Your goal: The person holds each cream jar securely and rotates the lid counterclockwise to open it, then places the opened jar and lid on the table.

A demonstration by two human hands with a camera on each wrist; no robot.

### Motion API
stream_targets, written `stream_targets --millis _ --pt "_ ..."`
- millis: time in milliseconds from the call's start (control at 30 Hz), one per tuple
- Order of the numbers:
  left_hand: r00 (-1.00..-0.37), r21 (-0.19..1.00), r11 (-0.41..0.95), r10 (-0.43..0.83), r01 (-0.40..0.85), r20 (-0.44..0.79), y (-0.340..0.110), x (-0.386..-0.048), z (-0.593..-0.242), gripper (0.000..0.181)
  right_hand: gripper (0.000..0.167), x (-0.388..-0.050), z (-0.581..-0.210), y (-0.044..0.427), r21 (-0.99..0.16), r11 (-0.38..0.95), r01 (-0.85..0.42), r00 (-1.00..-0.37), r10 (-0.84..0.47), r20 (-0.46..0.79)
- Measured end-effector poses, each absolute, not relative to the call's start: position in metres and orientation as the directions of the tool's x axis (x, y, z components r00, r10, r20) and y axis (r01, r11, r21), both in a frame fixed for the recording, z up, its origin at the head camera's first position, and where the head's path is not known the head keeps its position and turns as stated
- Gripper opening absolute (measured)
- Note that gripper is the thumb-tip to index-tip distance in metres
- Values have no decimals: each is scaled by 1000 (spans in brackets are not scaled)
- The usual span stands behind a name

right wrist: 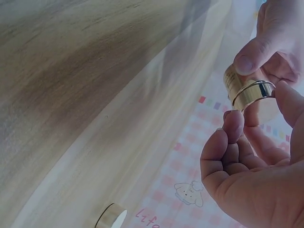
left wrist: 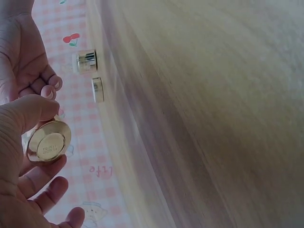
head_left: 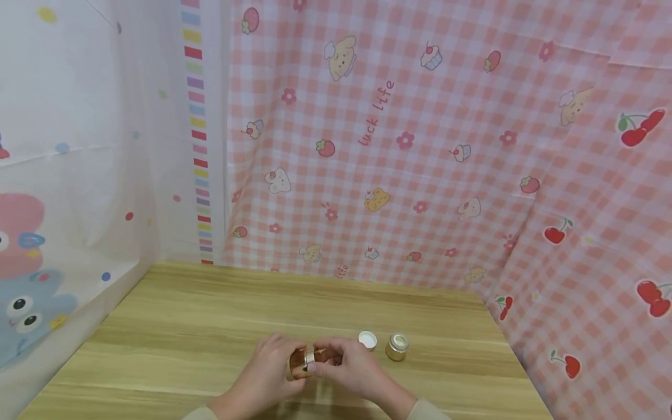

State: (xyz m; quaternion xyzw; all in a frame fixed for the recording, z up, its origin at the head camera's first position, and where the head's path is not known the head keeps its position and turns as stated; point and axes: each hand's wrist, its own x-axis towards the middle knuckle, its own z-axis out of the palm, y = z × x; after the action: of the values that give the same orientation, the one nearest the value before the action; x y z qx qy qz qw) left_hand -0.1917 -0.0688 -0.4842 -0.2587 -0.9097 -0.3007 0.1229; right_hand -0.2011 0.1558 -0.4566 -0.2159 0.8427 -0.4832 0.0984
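Observation:
Above the tabletop, my left hand (head_left: 269, 363) grips a shiny gold jar (head_left: 297, 365) between thumb and fingers. Its round gold base, with small printed text, faces the left wrist camera. Around the jar's other end is a gold lid (right wrist: 255, 95), which my right hand (head_left: 350, 366) pinches at the rim between thumb and fingertips. Whether the lid is still seated on the jar I cannot tell. To the right of my hands stands a smaller gold jar (head_left: 396, 347), uncapped, with a pale inside. Beside it, a small lid (head_left: 367, 340) lies with its white inside upward.
The wood-grain table (head_left: 210, 309) is bordered by a pink checked cloth (head_left: 388, 175) at the back and right. A white patterned cloth (head_left: 79, 146) hangs at the left. The small jar and small lid stand close to my right hand.

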Motion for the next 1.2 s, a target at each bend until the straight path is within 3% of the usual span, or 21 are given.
stream_targets --millis 1200 --pt "-825 395 737 399 548 400 -68 -185 -483 46 56 -197 -455 159 -821 479 -310 -845 -535 7"
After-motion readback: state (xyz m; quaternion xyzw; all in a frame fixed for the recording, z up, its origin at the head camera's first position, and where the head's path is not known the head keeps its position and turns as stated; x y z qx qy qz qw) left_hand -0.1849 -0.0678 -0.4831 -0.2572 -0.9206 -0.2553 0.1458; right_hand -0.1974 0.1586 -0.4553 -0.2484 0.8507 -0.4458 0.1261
